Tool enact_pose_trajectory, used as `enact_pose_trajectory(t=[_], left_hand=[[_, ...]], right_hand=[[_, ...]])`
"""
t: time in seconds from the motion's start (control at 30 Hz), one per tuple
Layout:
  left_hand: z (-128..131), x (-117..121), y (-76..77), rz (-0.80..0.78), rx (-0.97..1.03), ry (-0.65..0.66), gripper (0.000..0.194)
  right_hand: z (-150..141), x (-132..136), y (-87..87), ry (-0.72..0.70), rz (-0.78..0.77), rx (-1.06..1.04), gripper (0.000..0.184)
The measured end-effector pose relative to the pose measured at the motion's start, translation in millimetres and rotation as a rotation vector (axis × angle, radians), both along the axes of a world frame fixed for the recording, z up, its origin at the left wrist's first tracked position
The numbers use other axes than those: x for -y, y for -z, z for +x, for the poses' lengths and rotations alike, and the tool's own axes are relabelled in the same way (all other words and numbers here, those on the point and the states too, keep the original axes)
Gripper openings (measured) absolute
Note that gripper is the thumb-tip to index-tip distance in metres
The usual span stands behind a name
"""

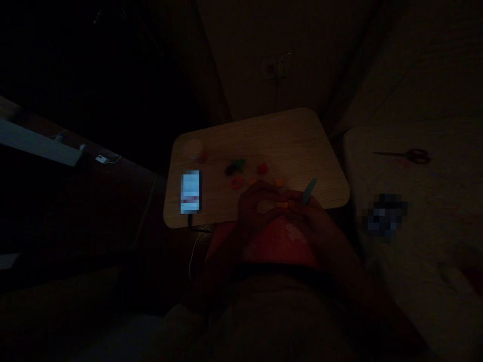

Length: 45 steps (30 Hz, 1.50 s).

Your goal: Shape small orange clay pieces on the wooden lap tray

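Left hand: curled (pixel 256 206) at the board's near edge, fingertips by the orange clay bit (pixel 282 204). Too dark to tell if it grips.
Right hand: closed (pixel 306 213) on a teal plastic stick (pixel 309 191) that pokes up.
Orange clay bit: between both hands, just over the near edge.
Wooden lap board: (pixel 287 136) its far part has wood to move on, behind the clay.
Near the hands: red clay ring (pixel 236 183), red clay lump (pixel 262 169).
Board's left edge: phone (pixel 190 192).
Bed, right: scissors (pixel 402 156).
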<state>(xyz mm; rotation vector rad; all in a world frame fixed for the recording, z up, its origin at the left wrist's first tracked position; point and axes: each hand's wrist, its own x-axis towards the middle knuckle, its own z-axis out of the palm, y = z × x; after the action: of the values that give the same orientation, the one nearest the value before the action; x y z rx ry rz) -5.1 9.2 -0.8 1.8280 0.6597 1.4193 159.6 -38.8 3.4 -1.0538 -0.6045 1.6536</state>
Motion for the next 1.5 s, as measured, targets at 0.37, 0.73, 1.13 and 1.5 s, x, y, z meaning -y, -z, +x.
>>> enact_pose_trajectory(t=[0.37, 0.73, 1.13, 1.5], left_hand=[[-1, 4, -3.6, 0.084, -0.051, -0.041, 0.013], [-3, 1, 1.0, 0.106, 0.020, 0.045, 0.012], [1, 3, 7.4, -0.016, 0.174, 0.047, 0.014], [2, 4, 7.1, -0.084, 0.174, 0.059, 0.017]], right_hand=[[0, 2, -1.0, 0.023, 0.029, 0.048, 0.029], [1, -4, -6.0, 0.009, 0.006, 0.087, 0.030], [-4, -4, -12.3, -0.030, -0.002, 0.004, 0.024], [-7, -3, -16.6, -0.032, -0.001, 0.022, 0.027]])
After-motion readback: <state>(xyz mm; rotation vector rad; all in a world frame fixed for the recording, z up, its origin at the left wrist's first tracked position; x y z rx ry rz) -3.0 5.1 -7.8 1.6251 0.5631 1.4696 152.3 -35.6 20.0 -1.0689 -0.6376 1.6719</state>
